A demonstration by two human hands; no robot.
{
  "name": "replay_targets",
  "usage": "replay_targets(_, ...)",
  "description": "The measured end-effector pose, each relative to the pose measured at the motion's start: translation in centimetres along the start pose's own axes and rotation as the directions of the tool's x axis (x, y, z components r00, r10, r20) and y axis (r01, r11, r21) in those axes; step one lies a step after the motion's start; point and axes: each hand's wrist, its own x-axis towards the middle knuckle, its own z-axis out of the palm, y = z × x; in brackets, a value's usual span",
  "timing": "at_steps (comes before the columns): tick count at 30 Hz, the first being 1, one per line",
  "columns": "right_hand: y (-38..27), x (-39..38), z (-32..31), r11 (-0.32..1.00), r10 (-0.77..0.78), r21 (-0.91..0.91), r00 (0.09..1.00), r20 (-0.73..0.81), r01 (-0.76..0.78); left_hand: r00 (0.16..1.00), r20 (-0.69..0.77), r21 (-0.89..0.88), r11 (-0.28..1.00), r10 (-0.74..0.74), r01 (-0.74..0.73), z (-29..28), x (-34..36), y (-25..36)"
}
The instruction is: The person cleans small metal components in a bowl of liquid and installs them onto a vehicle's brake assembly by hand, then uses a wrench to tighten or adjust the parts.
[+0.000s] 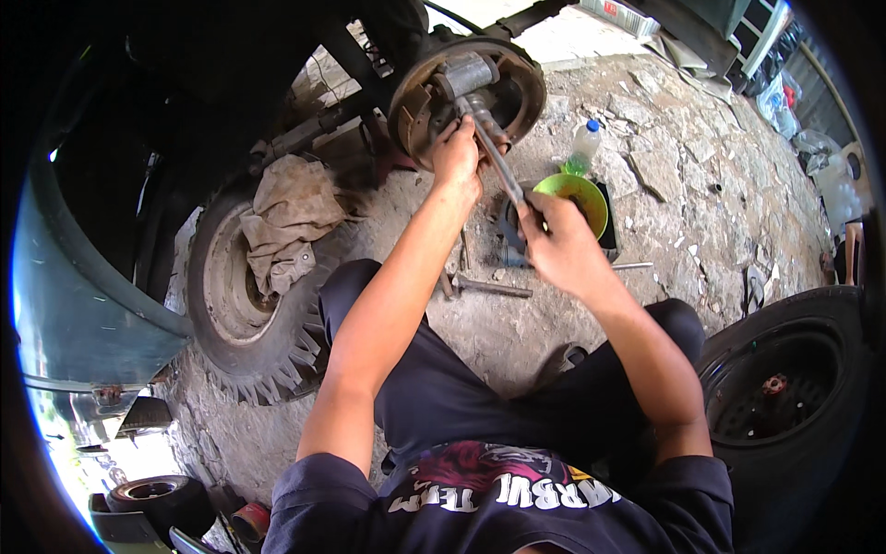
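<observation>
Ahead of me is a rusty brake backing plate (531,90) on the vehicle's axle, with a cylindrical grey part (467,74) on its face. A long metal bar (499,168), like a wrench handle, slants from the plate's centre toward me. My right hand (561,245) is closed round its near end. My left hand (456,155) is closed about its far end, close to the hub. The fitting at the bar's far end is partly hidden by my left fingers.
A hammer (494,289) lies on the stony ground beyond my knees. Right of the plate are a green bowl (598,205) and a blue-capped bottle (585,143). Tyred wheels lie left (208,277) and right (729,355); a cloth (293,208) drapes the left one.
</observation>
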Motion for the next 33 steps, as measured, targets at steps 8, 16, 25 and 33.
replay_targets(8,-0.8,0.8,-1.5,0.999,0.002,-0.046,1.0,0.026,-0.001,1.0,-0.002,-0.104,0.994,0.026,-0.026,0.5,0.7,-0.6)
replay_targets(16,-1.7,0.0,-0.9,0.974,-0.08,-0.211,0.997,0.007,0.08,1.0,-0.023,-0.082,0.997,0.006,-0.007,0.0,0.6,-1.1)
replay_targets(25,-1.8,-0.6,0.1,0.838,-0.115,-0.536,0.993,0.011,0.103,0.999,-0.02,-0.129,0.991,-0.041,0.038,0.1,0.8,-0.8)
replay_targets(33,-1.9,0.1,1.1,0.789,-0.108,-0.611,0.993,-0.038,0.062,0.997,-0.02,-0.153,0.986,-0.072,0.069,0.1,0.7,-0.5)
